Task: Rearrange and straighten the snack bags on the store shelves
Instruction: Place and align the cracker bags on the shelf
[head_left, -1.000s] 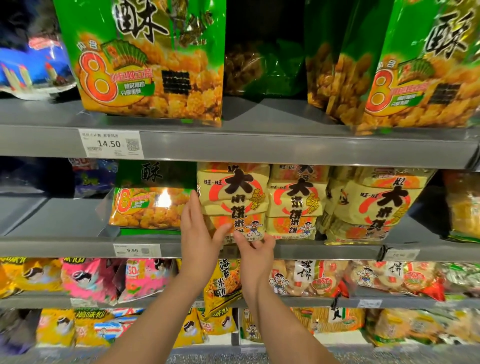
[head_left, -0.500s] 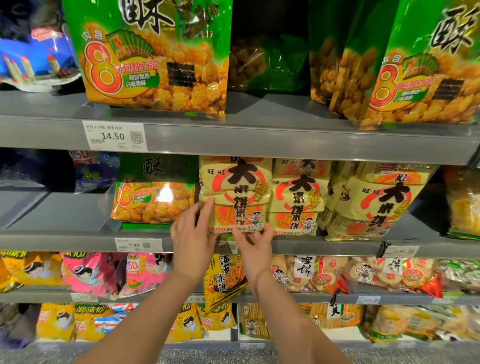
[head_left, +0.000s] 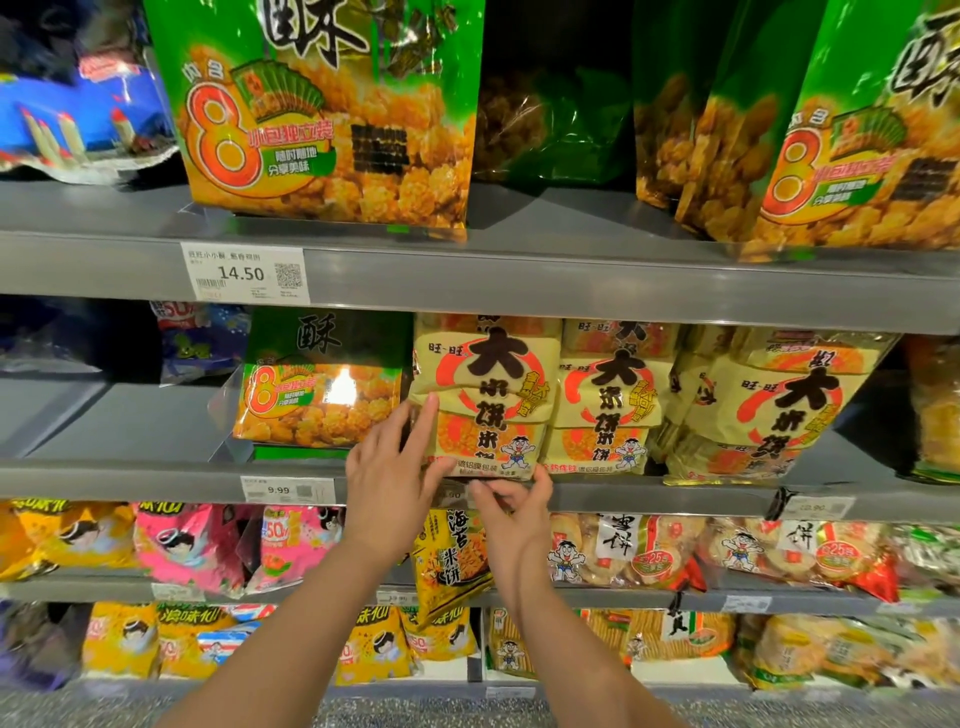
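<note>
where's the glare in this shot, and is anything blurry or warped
Head view: a white glare spot burns out part of the small green bag on the middle shelf. Head view: the shelf edge bows slightly from the wide-angle lens. Head view: the blue bag at top left is smeared soft, while the yellow rice cracker bag at centre reads sharp.

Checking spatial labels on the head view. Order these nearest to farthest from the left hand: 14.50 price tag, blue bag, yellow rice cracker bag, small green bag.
1. Yellow rice cracker bag: touched by the left hand, on its right.
2. Small green bag: same shelf, just left.
3. 14.50 price tag: shelf edge above, to the left.
4. Blue bag: top shelf, far left.
</note>
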